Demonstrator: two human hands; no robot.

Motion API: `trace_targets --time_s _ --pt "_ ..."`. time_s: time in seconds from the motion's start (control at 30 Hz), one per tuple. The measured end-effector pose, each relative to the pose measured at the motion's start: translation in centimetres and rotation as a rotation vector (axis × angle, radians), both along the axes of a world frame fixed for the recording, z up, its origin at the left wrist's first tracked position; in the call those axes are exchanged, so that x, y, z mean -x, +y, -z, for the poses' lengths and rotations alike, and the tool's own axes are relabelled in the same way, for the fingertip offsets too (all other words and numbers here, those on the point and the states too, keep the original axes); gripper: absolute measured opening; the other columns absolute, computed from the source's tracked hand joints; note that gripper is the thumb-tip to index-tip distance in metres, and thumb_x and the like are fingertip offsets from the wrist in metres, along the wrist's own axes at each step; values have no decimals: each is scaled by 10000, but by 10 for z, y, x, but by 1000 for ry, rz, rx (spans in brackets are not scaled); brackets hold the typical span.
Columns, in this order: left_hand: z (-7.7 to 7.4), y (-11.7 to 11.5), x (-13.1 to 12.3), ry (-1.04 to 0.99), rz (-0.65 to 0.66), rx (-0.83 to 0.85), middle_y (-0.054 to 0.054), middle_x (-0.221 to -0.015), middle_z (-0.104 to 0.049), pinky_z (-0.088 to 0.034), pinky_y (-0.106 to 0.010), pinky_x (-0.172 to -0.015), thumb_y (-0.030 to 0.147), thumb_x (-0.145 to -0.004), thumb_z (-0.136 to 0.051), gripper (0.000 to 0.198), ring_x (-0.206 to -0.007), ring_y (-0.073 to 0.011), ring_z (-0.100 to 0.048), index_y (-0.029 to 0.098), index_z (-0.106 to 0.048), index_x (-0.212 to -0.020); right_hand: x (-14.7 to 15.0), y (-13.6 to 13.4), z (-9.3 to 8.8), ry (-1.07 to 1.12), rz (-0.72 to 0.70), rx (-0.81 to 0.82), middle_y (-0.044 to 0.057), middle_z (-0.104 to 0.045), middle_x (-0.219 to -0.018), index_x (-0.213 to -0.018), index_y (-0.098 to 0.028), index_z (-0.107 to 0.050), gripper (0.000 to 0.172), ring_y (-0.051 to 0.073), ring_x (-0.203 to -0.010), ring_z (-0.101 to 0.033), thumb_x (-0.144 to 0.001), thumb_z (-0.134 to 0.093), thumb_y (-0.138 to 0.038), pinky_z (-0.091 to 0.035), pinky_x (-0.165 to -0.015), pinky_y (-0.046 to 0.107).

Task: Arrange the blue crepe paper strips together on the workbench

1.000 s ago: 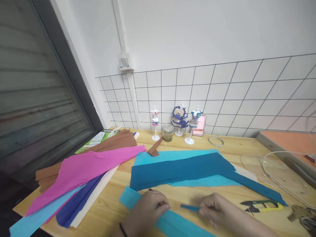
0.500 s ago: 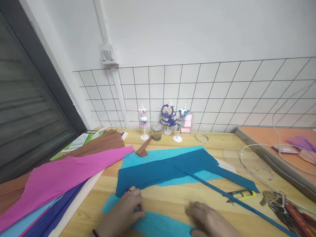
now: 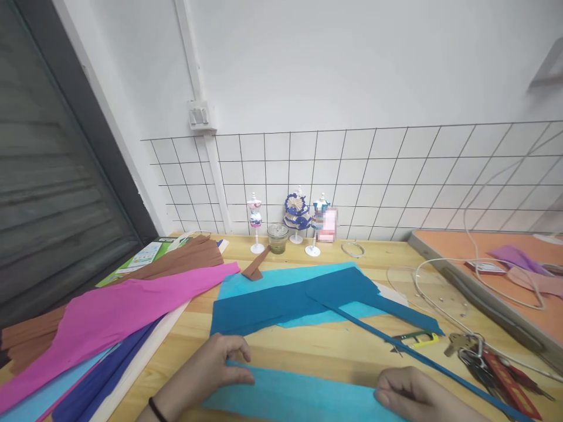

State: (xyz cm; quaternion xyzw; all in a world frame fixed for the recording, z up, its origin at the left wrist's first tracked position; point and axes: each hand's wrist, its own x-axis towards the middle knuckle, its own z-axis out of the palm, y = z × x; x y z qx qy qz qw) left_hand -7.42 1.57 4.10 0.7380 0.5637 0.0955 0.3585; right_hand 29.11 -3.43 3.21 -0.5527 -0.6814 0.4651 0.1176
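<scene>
A turquoise strip of what looks like crepe paper (image 3: 299, 390) stretches between my two hands at the near edge of the view. My left hand (image 3: 220, 363) is over its left end, thumb along the upper edge and index finger curved, with a gap between them. At the other end, my right hand (image 3: 407, 392) pinches the strip between thumb and curled fingers. Beyond them lies a dark teal piece of crepe paper (image 3: 281, 302), on top of a wider turquoise sheet (image 3: 255, 281). A narrow teal strip (image 3: 396, 343) runs diagonally toward the lower right.
Magenta crepe paper (image 3: 114, 316) tops a coloured pile on the left. Small dress forms, one a white one (image 3: 255, 217), stand by a glass jar (image 3: 277, 239) at the wall. A yellow-green cutter (image 3: 422, 338) and keys (image 3: 466, 346) lie right, near an orange-topped board (image 3: 448, 249) and cables.
The turquoise strip now lies straighter. My left hand has opened slightly and shifted on its left end; my right hand moved right and closed on the other end. The view shifted slightly.
</scene>
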Motion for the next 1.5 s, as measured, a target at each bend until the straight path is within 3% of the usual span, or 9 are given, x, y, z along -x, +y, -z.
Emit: trace_targets --time_s 0.13,0.37,0.53,0.7,0.87,1.03,1.23,1.37,1.5 --pt "1 -7 12 -115 -6 15 74 -562 -423 -279 -203 -544 405 -635 -693 251 -585 -103 -396 166 -617 -620 1 7 -12 52 -29 -34 -48 -306 -634 -651 -197 -417 478 113 -589 -281 -835 -408 -638 -232 -519 234" --pt "19 -12 39 -281 -15 15 68 -563 -320 -228 -229 -522 503 -741 -497 359 -563 -103 -300 185 -459 -577 12 15 0 111 -46 -58 -64 -292 -601 -654 -190 -443 431 96 -555 -230 -846 -486 -572 -168 -489 250" --pt "33 -16 47 -342 -21 82 80 -528 -307 -203 -231 -506 489 -673 -589 329 -542 -100 -292 186 -486 -596 3 7 3 50 -14 -67 -63 -287 -605 -665 -188 -458 414 98 -554 -233 -849 -493 -557 -166 -491 249" --pt "47 -14 56 -350 -67 31 64 -571 -421 -297 -225 -582 373 -615 -657 235 -610 -117 -396 175 -535 -583 -7 1 13 85 63 -61 -55 -290 -627 -662 -193 -437 424 108 -577 -236 -843 -483 -575 -178 -513 251" --pt "56 -14 59 -413 -102 57 44 -599 -482 -317 -231 -581 485 -665 -605 323 -610 -124 -428 172 -540 -623 -6 -1 38 61 77 -57 -52 -276 -630 -638 -206 -381 449 116 -586 -226 -840 -459 -599 -187 -526 256" --pt "58 -18 59 -483 -105 69 57 -589 -419 -282 -219 -555 610 -686 -575 451 -590 -105 -380 171 -503 -616 -5 0 55 90 144 -75 -51 -293 -609 -611 -212 -380 455 124 -579 -264 -816 -489 -604 -244 -533 257" --pt "59 -13 62 -484 -91 133 69 -564 -354 -232 -222 -527 674 -660 -577 520 -559 -91 -317 167 -481 -597 -10 -3 53 166 162 -51 -52 -322 -592 -606 -208 -424 432 118 -565 -274 -802 -534 -577 -242 -517 253" --pt "51 -7 63 -419 -91 143 60 -566 -380 -251 -229 -538 669 -638 -588 513 -565 -102 -342 167 -492 -596 -32 -10 52 143 142 -38 -60 -317 -570 -615 -199 -460 399 105 -546 -247 -790 -585 -536 -219 -503 253" --pt "44 -5 73 -323 -87 100 47 -586 -446 -314 -231 -589 585 -596 -649 427 -615 -126 -402 180 -517 -590 -63 -14 55 96 174 -51 -47 -418 -564 -655 -185 -555 366 106 -541 -312 -778 -608 -525 -249 -509 251"
